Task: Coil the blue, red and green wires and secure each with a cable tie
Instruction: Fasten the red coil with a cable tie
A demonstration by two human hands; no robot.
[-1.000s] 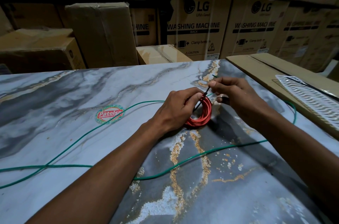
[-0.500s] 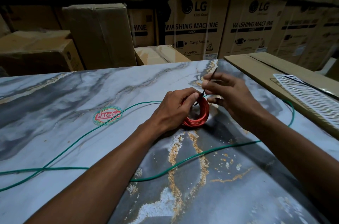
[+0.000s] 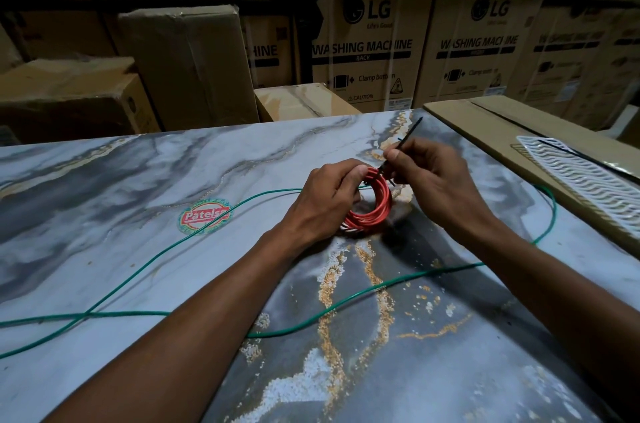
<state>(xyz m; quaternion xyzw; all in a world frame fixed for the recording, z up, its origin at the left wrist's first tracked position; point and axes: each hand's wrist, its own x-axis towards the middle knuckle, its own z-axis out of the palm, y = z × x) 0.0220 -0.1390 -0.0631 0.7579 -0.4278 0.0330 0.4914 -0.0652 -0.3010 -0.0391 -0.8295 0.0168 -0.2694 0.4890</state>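
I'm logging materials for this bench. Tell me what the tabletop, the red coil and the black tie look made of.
Tabletop: glossy marble-look surface, grey and gold veining; real stone or printed laminate, cannot tell.
Red coil: smooth plastic-sheathed wire, judging by its even colour and springy loops.
Black tie: thin, stiff strip, probably nylon; it sticks out straight past the right hand.

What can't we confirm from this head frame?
- Head view: whether the cable tie is locked around the red coil; the right hand and left hand cover the joint.
- Blue wire: not visible anywhere.
- Green wire: ends cut off by the left edge.
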